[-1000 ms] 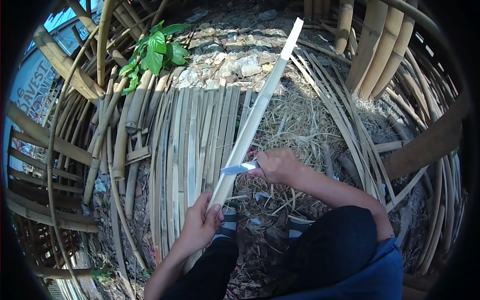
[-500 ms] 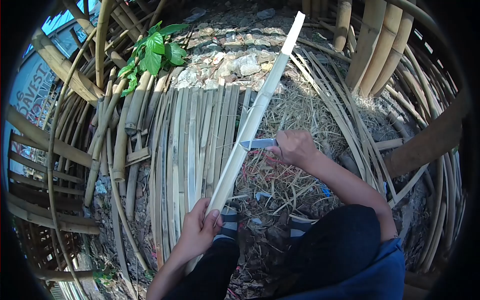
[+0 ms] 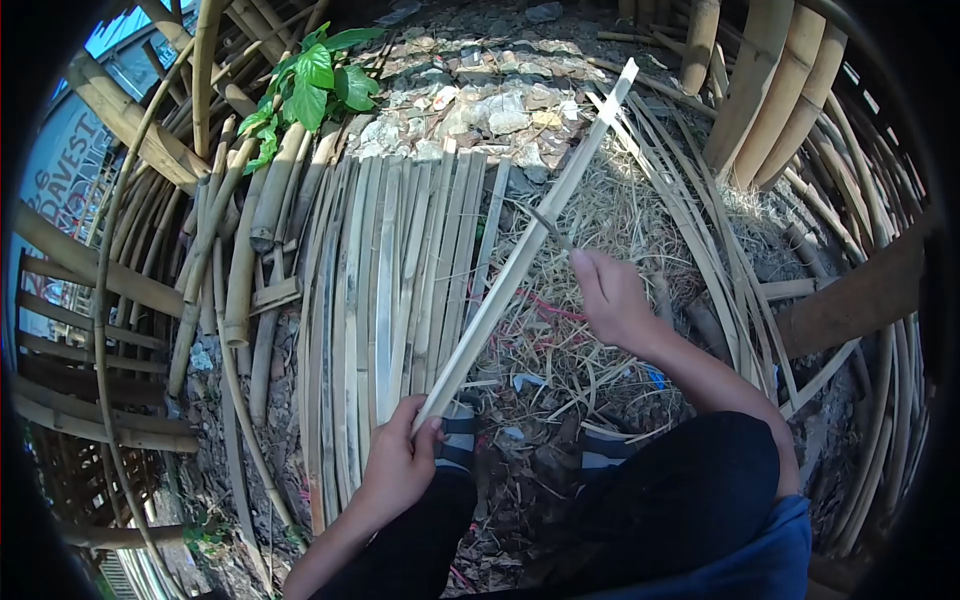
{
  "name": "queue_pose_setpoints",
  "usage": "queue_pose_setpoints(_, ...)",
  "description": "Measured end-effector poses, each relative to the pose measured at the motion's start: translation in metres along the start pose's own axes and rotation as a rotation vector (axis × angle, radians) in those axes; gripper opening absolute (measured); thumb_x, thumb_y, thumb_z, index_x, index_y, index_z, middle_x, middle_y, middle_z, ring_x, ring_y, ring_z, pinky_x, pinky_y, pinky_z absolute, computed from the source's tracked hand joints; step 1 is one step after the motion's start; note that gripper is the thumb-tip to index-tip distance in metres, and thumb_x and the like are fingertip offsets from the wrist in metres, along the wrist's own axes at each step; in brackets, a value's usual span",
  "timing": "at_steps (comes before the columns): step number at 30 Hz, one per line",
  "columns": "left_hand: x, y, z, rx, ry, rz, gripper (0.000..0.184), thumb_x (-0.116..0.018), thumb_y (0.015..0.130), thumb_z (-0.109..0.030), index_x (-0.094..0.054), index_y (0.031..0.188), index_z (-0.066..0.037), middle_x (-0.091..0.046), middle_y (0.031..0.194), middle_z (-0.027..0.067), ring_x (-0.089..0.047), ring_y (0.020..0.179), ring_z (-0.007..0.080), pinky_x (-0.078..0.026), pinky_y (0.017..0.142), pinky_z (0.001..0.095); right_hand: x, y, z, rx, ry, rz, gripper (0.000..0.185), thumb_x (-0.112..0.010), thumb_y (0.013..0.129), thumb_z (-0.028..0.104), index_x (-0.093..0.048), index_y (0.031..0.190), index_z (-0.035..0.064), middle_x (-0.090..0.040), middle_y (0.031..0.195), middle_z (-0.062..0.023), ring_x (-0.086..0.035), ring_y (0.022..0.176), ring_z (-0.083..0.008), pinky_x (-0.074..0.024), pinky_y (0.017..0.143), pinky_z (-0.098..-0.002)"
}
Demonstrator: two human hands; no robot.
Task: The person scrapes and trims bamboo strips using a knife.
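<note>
My left hand [image 3: 398,462] is closed around the lower end of a long split bamboo strip [image 3: 505,283], which slants up and away to the right. In my right hand [image 3: 615,302] is a knife [image 3: 556,234], its blade now seen nearly edge-on and lying across the upper part of the strip. A thin curled shaving seems to stand off the strip beside the blade. Left of the strip, several cut bamboo slats [image 3: 385,270] lie side by side on the ground. The knife's handle is hidden by my fingers.
Shavings [image 3: 560,350] cover the ground between my feet and beyond. Long thin strips [image 3: 690,230] lie on the right. Thick bamboo poles [image 3: 765,110] stand at the back right, with more poles [image 3: 262,215] and a green leafy plant [image 3: 312,85] on the left.
My right hand has moved the knife farther up the strip, and the blade has turned. The strip's far end has dropped to the right. My left hand keeps its hold.
</note>
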State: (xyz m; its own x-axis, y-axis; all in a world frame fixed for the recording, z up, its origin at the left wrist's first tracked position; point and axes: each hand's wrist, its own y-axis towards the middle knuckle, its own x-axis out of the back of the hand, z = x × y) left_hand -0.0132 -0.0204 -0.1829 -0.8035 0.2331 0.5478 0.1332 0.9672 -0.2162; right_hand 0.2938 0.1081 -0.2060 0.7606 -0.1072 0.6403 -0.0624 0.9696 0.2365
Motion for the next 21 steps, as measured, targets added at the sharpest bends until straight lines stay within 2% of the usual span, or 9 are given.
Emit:
queue_pose_setpoints(1,-0.001,0.002,-0.005,0.004,-0.001,-0.003,0.020,-0.054,0.103,-0.010,-0.056,0.118,0.003,-0.066,0.081,0.0070,-0.063,0.063,0.0134,-0.049,0.056,0.0284,-0.013,-0.012,0.013,0.120,0.004,0.131,0.048,-0.045,0.104,0.038,-0.056,0.080,-0.0020,-0.055,0.055,-0.0196,-0.059,0.051,-0.0393,-0.0462,0.053,-0.0494)
queue_pose_setpoints(3,-0.001,0.006,-0.017,-0.079,0.196,-0.130,0.023,-0.057,0.098,-0.004,-0.057,0.119,0.005,-0.067,0.073,0.0203,-0.069,0.064,0.0366,-0.052,0.060,0.0405,-0.037,-0.037,0.030,0.405,-0.039,0.250,0.037,-0.054,0.101,0.032,-0.053,0.080,0.0012,-0.055,0.056,-0.0187,-0.059,0.054,-0.0388,-0.0441,0.049,-0.0467)
queue_pose_setpoints(6,-0.002,0.009,-0.022,-0.079,0.324,-0.133,0.024,-0.059,0.094,-0.001,-0.059,0.117,0.005,-0.067,0.082,0.0260,-0.068,0.075,0.0431,-0.052,0.065,0.0446,-0.064,-0.053,0.039,0.563,-0.073,0.334,0.035,-0.059,0.098,0.034,-0.053,0.083,0.0031,-0.057,0.058,-0.0157,-0.062,0.055,-0.0356,-0.0454,0.046,-0.0457)
queue_pose_setpoints(7,-0.004,0.009,-0.024,-0.079,0.323,-0.133,0.024,-0.059,0.094,-0.001,-0.059,0.117,0.005,-0.067,0.082,0.0260,-0.068,0.075,0.0431,-0.052,0.065,0.0446,-0.074,-0.055,0.037,0.610,-0.006,0.324,0.038,-0.060,0.098,0.035,-0.054,0.083,0.0016,-0.058,0.058,-0.0166,-0.062,0.054,-0.0372,-0.0465,0.047,-0.0470)
queue_pose_setpoints(9,-0.007,0.009,-0.027,-0.227,0.402,-0.311,0.027,-0.060,0.093,-0.002,-0.060,0.119,0.007,-0.068,0.089,0.0242,-0.070,0.077,0.0282,-0.051,0.067,0.0402,-0.082,-0.056,0.040,0.659,0.063,0.315,0.040,-0.060,0.098,0.037,-0.055,0.083,0.0000,-0.059,0.058,-0.0175,-0.061,0.052,-0.0389,-0.0476,0.047,-0.0482)
queue_pose_setpoints(15,-0.008,0.009,-0.024,-0.051,0.273,-0.175,0.027,-0.063,0.093,-0.004,-0.062,0.119,0.006,-0.069,0.091,0.0193,-0.066,0.079,0.0227,-0.050,0.070,0.0359,-0.083,-0.054,0.041,0.600,0.217,0.297,0.045,-0.065,0.094,0.043,-0.054,0.078,0.0014,-0.059,0.060,-0.0176,-0.059,0.051,-0.0397,-0.0463,0.049,-0.0479)
queue_pose_setpoints(16,-0.008,0.009,-0.021,-0.050,0.271,-0.177,0.027,-0.063,0.093,-0.004,-0.062,0.119,0.006,-0.069,0.091,0.0193,-0.066,0.079,0.0227,-0.050,0.070,0.0359,-0.084,-0.057,0.038,0.538,0.236,0.326,0.049,-0.065,0.093,0.046,-0.054,0.076,0.0016,-0.059,0.060,-0.0175,-0.060,0.051,-0.0395,-0.0462,0.048,-0.0473)
queue_pose_setpoints(18,-0.010,0.011,-0.011,-0.016,0.011,-0.067,0.029,-0.064,0.091,-0.008,-0.063,0.117,0.006,-0.068,0.089,0.0252,-0.067,0.073,0.0354,-0.051,0.068,0.0419,-0.087,-0.061,0.037,0.474,0.255,0.355,0.052,-0.065,0.092,0.049,-0.054,0.074,0.0018,-0.059,0.060,-0.0174,-0.060,0.052,-0.0394,-0.0460,0.048,-0.0468)
queue_pose_setpoints(21,-0.016,0.012,-0.003,-0.092,-0.051,-0.094,0.025,-0.062,0.093,-0.008,-0.065,0.114,0.005,-0.065,0.077,0.0230,-0.062,0.062,0.0296,-0.047,0.060,0.0403,-0.089,-0.064,0.038,0.532,0.084,0.303,0.056,-0.063,0.091,0.054,-0.055,0.072,0.0021,-0.059,0.058,-0.0172,-0.060,0.050,-0.0379,-0.0460,0.047,-0.0464)
